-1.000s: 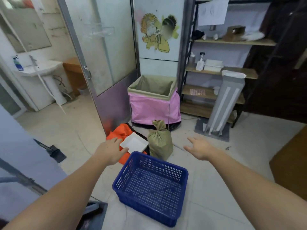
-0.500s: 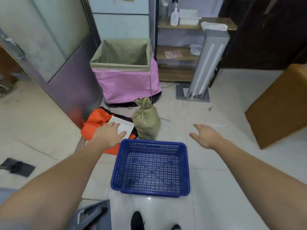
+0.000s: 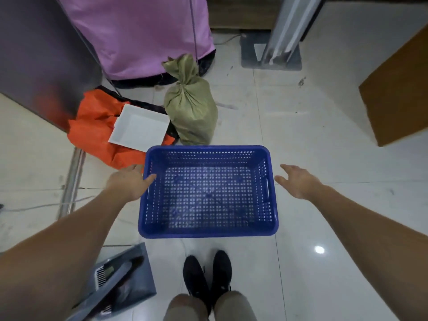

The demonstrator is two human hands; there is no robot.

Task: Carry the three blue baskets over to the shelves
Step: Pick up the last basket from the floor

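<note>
Because the frame cuts off at the top, only the lower part of the pink laundry bin [image 3: 148,35] shows, and its inside is out of sight. The grey upright stand [image 3: 281,31] is likewise truncated, with just its base plate fully visible. A brown panel [image 3: 398,89] at right runs out of frame; I cannot tell what it belongs to. At lower left, a grey object [image 3: 120,283] with a comb-like edge is half hidden behind my left forearm, possibly a dustpan.

One blue basket [image 3: 208,230] sits on the tiled floor [image 3: 324,262] directly ahead of my black shoes [image 3: 207,274]. It is empty; the floor shows pale through its perforated bottom. No other blue basket is in view. Behind it stands a tied olive sack [image 3: 191,110], upright, just beyond the far rim. To the sack's left, a white shallow tray [image 3: 140,128], empty, rests on an orange bag [image 3: 97,126] crumpled on the floor.

My left hand [image 3: 129,184] is at the basket's left wall, with the thumb hooked over the rim and the other fingers [image 3: 135,167] outside the wall, spread and not clamped. Contact at the rim looks likely but is not certain. My right hand [image 3: 298,181] is just beside the right wall, not touching it, palm turned inward, fingers apart and loosely curved. Both forearms reach forward and down, one on each side of the basket.
</note>
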